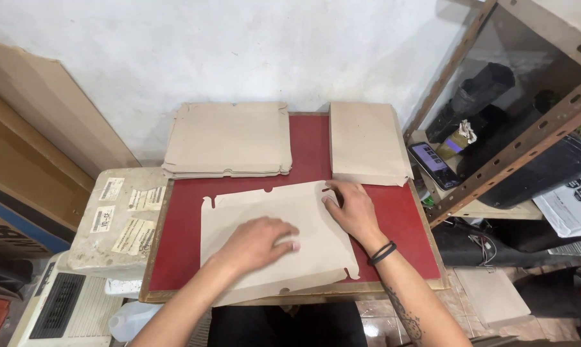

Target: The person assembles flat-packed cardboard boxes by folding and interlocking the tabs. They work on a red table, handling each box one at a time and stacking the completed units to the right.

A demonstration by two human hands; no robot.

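A flat brown cardboard blank with notched edges lies on the red table top. My left hand rests palm down on the middle of the blank, fingers curled slightly. My right hand, with a black band on the wrist, presses flat on the blank's upper right corner near a notch. Neither hand grips anything.
A stack of folded cardboard blanks lies at the table's back left, another stack at the back right. A white foam box with labels stands to the left. A metal shelf frame with a phone stands on the right.
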